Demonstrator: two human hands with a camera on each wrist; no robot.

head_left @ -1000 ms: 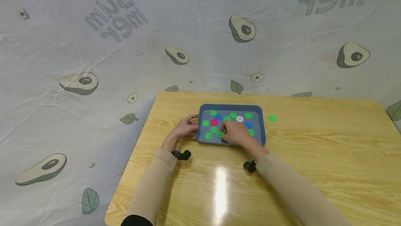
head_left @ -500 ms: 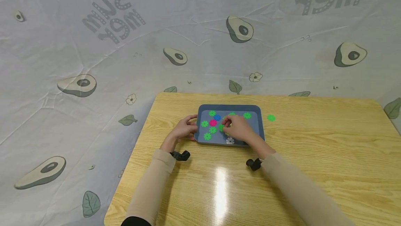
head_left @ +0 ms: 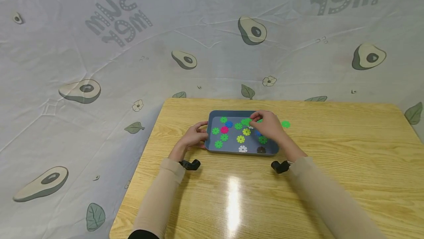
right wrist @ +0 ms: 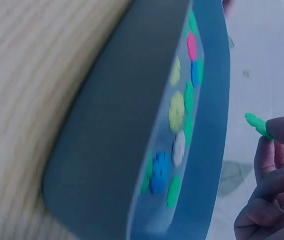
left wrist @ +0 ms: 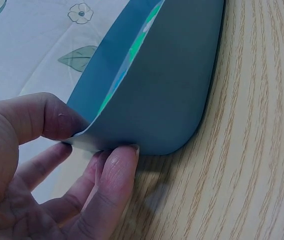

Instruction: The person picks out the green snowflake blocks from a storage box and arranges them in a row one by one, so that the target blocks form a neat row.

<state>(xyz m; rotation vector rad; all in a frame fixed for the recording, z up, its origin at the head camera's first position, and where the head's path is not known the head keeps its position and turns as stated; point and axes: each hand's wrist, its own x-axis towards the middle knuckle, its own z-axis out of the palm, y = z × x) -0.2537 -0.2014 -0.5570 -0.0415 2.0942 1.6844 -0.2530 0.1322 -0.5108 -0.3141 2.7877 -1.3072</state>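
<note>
A shallow blue-grey tray [head_left: 232,113] holds several notched plastic discs, mostly green, with yellow, blue, white, dark and one pink disc [head_left: 224,130]. My left hand [head_left: 195,136] grips the tray's left end; in the left wrist view the thumb [left wrist: 64,120] lies over the rim, with fingertips against the outer wall. My right hand [head_left: 269,126] is over the tray's back right part, pinching a green notched disc [right wrist: 257,124] between thumb and fingers. In the right wrist view that disc is raised above the rim. The right hand hides part of the tray's right side.
One loose green disc [head_left: 286,124] lies on the wooden table [head_left: 331,139], right of the tray. A pale cloth [head_left: 212,29] printed with avocados hangs behind the table. A dark wrist camera [head_left: 191,164] sits on the left wrist, another [head_left: 280,167] on the right.
My right hand has picked up a green disc near the tray's front middle and moved back and right with it, uncovering yellow, white and dark discs. The left hand keeps its grip.
</note>
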